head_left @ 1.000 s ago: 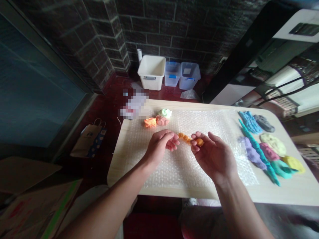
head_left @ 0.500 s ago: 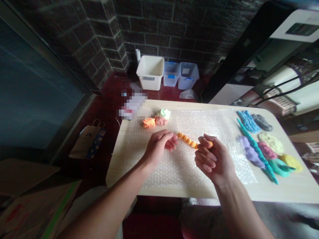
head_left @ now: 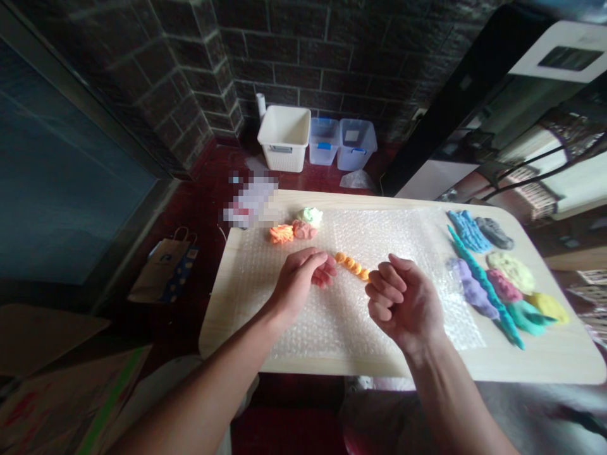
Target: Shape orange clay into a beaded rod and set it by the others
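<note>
1. L hand (head_left: 306,278): half curled, thumb up on top. Thumb & pointer tips are together, pinched on the near-L end of the orange clay twist (head_left: 351,266). The other fingers bend in loosely under them w/ a bit of room.
2. R hand (head_left: 403,300): palm up, fingers rolled in like a loose fist, thumb sticking up a bit. It's clamped on the other end of the twist; that end goes in behind the fingers, so can't see it.
3. Orange twist: btwn the 2 hands, over the bubble wrap (head_left: 379,230) on the surface (head_left: 550,363). Can't tell if its middle touches the wrap.
4. Its long way runs from L hand to R hand, on a slant: L end farther off, R end closer to the person. It's bumpy, like a row of little balls, & pretty straight where it shows.
5. Past L hand, 3 clay lumps sit close: orange lump (head_left: 281,234), brownish-pink lump (head_left: 305,229), pale green lump (head_left: 311,216).
6. Off to the R, well apart from R hand: a long teal twist (head_left: 484,284) on a slant, w/ blue clay (head_left: 469,230), gray clay (head_left: 494,233) & purple clay (head_left: 477,291) nr it.
</note>
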Demonstrator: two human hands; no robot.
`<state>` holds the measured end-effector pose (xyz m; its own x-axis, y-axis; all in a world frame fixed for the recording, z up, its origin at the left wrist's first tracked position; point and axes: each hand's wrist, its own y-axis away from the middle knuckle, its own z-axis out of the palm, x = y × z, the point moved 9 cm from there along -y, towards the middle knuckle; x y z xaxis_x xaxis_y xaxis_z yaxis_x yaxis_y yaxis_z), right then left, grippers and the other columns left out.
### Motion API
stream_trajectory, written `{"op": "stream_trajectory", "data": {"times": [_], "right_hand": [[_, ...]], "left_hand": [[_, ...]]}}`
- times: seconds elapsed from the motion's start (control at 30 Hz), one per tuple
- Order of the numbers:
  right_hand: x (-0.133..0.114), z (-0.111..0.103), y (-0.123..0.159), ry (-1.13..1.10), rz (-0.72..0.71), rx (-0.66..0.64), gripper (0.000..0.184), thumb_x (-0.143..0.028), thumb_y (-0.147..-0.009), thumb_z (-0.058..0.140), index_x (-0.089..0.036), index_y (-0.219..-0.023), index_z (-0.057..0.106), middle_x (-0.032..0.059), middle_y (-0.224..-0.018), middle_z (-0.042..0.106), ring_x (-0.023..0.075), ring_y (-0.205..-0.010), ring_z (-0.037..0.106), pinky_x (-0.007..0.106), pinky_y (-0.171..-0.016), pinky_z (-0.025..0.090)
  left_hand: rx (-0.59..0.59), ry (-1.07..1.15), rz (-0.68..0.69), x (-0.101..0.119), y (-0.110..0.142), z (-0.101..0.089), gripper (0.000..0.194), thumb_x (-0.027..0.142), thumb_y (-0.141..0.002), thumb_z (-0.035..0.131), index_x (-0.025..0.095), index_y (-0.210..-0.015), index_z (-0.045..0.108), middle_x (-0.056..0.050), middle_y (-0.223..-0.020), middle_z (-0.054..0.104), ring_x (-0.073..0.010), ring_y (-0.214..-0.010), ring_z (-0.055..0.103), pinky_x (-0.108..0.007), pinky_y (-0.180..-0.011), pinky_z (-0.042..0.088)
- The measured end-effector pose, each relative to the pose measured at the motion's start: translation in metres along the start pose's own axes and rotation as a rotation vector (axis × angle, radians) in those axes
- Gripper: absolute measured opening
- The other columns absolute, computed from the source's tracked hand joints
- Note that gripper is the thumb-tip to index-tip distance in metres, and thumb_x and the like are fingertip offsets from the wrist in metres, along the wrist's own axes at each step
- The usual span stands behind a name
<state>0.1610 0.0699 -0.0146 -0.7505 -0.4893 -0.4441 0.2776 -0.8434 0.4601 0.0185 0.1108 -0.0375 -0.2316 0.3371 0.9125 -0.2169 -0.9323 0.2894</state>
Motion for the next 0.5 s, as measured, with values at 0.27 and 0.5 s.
{"op": "stream_trajectory", "data": {"times": [0.27, 0.5], "right_hand": [[-0.0062, -0.0033, 0.003, 0.218, -0.142, 0.064, 0.073, -0.055, -0.097, 0.062, -0.021, -0.036, 0.04, -0.0037, -0.033, 0.031, 0.0069, -0.031, 0.024, 0.023, -0.035, 0.026], [-0.0073, -0.0032, 0.0036, 0.187, -0.165, 0.104, 0.054, -0.05, -0.093, 0.071, -0.02, -0.051, 0.054, -0.0081, -0.041, 0.029, 0.0059, -0.035, 0.019, 0.02, -0.034, 0.023]], "left_hand": [[0.0, -0.001, -0.013, -0.0018, -0.0001, -0.0003, 0.027, 0.038, -0.089, 0.061, 0.015, -0.082, 0.072, -0.006, -0.075, 0.074, -0.0143, -0.062, 0.065, -0.026, -0.061, 0.046], [-0.004, -0.001, -0.013, -0.0025, -0.0003, 0.0003, 0.027, 0.037, -0.09, 0.06, 0.014, -0.082, 0.072, -0.006, -0.074, 0.073, -0.0142, -0.061, 0.064, -0.026, -0.061, 0.046]]}}
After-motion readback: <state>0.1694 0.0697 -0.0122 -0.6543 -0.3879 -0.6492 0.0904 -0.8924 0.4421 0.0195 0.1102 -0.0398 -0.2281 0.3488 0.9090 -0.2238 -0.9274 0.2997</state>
